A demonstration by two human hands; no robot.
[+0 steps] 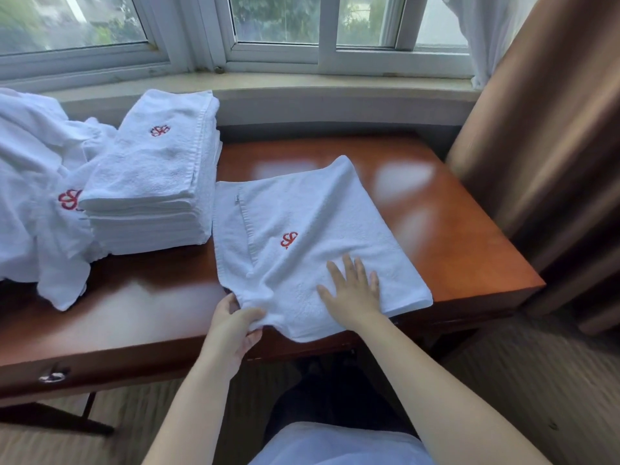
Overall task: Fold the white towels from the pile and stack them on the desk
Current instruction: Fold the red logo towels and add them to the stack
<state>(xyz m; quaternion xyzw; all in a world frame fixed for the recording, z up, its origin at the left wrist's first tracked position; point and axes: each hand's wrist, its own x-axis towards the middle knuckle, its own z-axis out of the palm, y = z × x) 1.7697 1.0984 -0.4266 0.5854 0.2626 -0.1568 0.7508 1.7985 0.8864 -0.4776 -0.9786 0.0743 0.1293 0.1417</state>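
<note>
The towel (302, 236) lay flat at the desk's (469, 229) front edge. The left hand (235, 325) pinched its near corner. The right hand (352, 286) pressed flat, fingers straight, on its near part.

pile (37, 182) far left on desk (453, 229), folded stack (157, 176) beside it, spread towel (302, 236) right of stack

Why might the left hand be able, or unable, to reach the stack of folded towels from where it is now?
Probably able: the left hand grips the near corner of the towel being folded, and the stack of folded towels sits just beyond to its left, with only bare desk between.
</note>
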